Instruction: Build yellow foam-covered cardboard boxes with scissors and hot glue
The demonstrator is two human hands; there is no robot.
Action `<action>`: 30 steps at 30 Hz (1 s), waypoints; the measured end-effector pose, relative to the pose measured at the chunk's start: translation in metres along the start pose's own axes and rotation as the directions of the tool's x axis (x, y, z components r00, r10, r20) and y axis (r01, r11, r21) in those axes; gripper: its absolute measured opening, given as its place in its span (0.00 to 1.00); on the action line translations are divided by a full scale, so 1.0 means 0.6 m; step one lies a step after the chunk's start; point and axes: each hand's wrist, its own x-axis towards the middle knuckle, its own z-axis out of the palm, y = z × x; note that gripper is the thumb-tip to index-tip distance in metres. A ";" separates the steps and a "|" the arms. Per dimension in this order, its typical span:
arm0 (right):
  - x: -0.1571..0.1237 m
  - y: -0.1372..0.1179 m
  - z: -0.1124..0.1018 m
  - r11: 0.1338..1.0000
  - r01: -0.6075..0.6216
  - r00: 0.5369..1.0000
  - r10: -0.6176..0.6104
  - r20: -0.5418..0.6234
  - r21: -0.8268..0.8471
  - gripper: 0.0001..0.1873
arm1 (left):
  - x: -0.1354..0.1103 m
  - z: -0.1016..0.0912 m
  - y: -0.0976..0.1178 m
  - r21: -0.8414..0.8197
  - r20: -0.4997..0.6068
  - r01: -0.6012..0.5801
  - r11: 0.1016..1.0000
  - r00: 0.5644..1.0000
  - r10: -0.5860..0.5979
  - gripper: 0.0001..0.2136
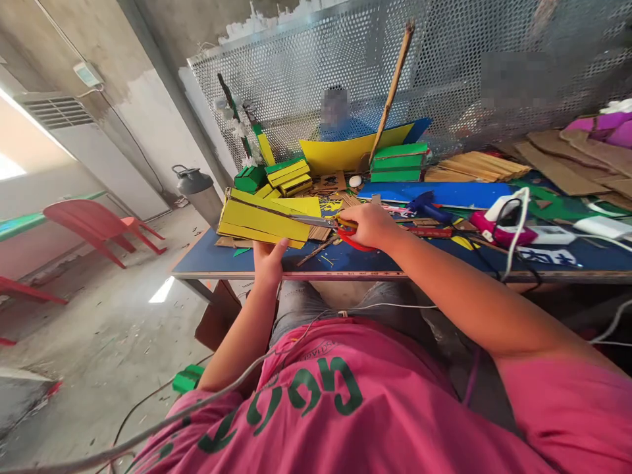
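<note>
My left hand grips the near edge of a folded yellow board piece, its thumb on top and its fingers hidden beneath. Brown strips show along the seams of this piece. In my right hand is a pair of scissors with red and orange handles, its fingers wrapped round them. The grey blades point left and lie along the yellow board's right part, by a brown seam. Whether the blades are parted I cannot make out.
Yellow folded boxes, a green box and an upright stick stand at the back before a perforated metal screen. A blue board, a glue gun and cables lie right. A grey flask stands left, beyond it a red chair.
</note>
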 end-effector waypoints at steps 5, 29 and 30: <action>-0.001 -0.005 -0.003 0.999 -0.011 1.000 0.010 -0.021 -0.031 0.13 | 0.001 0.000 -0.001 -0.004 -0.021 -0.013 1.000 1.000 0.013 0.47; -0.001 -0.016 -0.010 0.992 0.031 1.000 -0.031 0.002 -0.124 0.10 | 0.001 -0.001 -0.003 0.009 -0.055 -0.017 1.000 0.998 0.017 0.47; -0.002 -0.017 -0.012 0.992 0.031 1.000 -0.031 0.003 -0.121 0.10 | 0.001 -0.001 -0.002 0.017 -0.057 -0.015 1.000 0.998 0.015 0.47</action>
